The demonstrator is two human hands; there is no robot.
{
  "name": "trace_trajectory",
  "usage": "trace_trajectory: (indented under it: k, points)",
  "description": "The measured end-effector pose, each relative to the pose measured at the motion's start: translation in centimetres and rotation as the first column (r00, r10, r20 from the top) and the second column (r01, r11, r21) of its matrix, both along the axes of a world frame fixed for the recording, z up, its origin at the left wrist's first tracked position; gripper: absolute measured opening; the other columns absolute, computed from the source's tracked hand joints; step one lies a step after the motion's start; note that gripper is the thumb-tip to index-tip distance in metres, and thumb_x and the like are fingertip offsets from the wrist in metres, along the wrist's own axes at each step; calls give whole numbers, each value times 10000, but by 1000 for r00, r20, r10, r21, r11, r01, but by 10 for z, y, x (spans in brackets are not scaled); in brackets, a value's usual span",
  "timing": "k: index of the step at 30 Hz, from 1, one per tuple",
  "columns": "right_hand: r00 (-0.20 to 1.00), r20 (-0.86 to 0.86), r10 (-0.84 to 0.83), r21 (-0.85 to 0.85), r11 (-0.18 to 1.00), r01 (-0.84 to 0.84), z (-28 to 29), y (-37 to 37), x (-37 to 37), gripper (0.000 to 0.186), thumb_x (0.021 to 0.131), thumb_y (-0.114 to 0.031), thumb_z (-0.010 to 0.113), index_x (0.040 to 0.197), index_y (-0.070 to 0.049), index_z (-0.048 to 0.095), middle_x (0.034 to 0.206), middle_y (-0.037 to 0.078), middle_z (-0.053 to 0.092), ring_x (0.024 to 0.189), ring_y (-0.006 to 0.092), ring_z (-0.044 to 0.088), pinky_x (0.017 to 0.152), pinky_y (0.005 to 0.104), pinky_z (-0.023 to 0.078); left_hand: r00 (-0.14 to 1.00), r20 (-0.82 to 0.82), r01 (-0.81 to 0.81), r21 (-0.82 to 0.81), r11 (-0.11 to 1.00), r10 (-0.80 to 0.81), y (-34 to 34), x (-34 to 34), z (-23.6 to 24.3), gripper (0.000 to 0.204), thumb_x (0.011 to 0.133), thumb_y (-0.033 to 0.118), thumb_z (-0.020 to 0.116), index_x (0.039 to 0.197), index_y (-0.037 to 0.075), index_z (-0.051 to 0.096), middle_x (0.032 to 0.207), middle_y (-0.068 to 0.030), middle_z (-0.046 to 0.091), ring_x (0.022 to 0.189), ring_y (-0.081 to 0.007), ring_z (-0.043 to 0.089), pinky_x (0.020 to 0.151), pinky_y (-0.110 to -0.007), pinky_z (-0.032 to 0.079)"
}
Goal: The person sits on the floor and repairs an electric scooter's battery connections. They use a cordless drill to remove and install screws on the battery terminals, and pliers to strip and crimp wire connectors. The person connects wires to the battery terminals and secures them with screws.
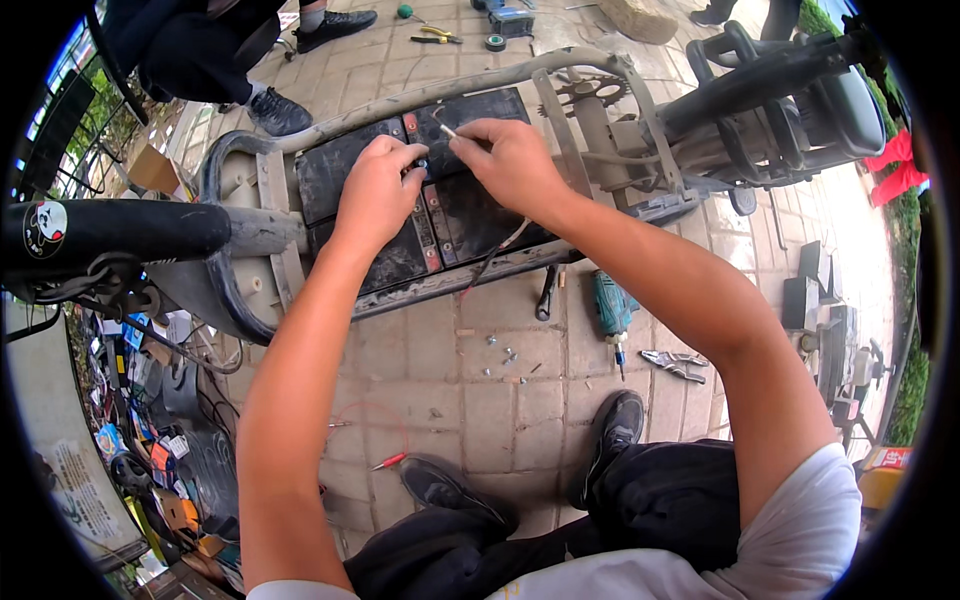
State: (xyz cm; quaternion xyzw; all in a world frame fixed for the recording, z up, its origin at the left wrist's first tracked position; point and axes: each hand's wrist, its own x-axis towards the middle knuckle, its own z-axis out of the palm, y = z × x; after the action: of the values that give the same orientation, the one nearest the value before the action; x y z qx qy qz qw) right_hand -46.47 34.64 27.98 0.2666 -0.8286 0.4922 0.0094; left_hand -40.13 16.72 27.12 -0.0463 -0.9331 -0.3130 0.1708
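Black batteries (385, 262) sit side by side in the open metal frame (400, 98) of an electric scooter. Terminals and a red-marked metal strip (431, 258) run along the seam between them. Over that seam is my left hand (375, 190), thumb and forefinger pinched by a small dark piece (421, 164) too small to name. Just to its right, my right hand (510, 165) pinches a thin cable with a pale end (447, 131) that points up and left. A stretch of cable (515, 235) shows below that wrist and hangs over the frame's near edge.
A teal power drill (612, 308), pliers (672, 365), loose bolts (508, 355) and a red probe (389, 461) lie on the paving. Cluttered parts (165, 460) fill the left. Yellow-handled pliers (437, 36) lie beyond the frame, near another person's shoe (280, 112).
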Motion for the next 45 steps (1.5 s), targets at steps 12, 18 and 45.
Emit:
trace_trajectory:
  k: [12,18,45]
  points:
    - [991,-41,127,270,956,-111,3,16,10,181,826,-174,674,903,-18,721,855,201,653,838,383,623,759,438,493,995,-86,56,-18,998,-58,-2,-4,0,132,777,92,719,875,10,682,854,-133,591,839,-324,592,744,-387,473]
    - [984,-89,157,338,934,-118,2,17,13,173,830,-176,647,849,-17,712,868,205,655,880,386,627,789,460,503,998,-52,44,-62,997,-47,-3,-6,1,157,789,62,700,933,4,684,875,-139,591,850,-319,595,762,-378,470]
    - [833,-401,381,456,872,-179,-4,9,-12,166,825,-137,606,923,-171,737,881,65,583,872,279,617,703,406,493,988,41,152,-31,988,-151,-25,-15,11,153,833,57,621,953,-2,697,889,-159,628,856,-325,616,775,-382,487]
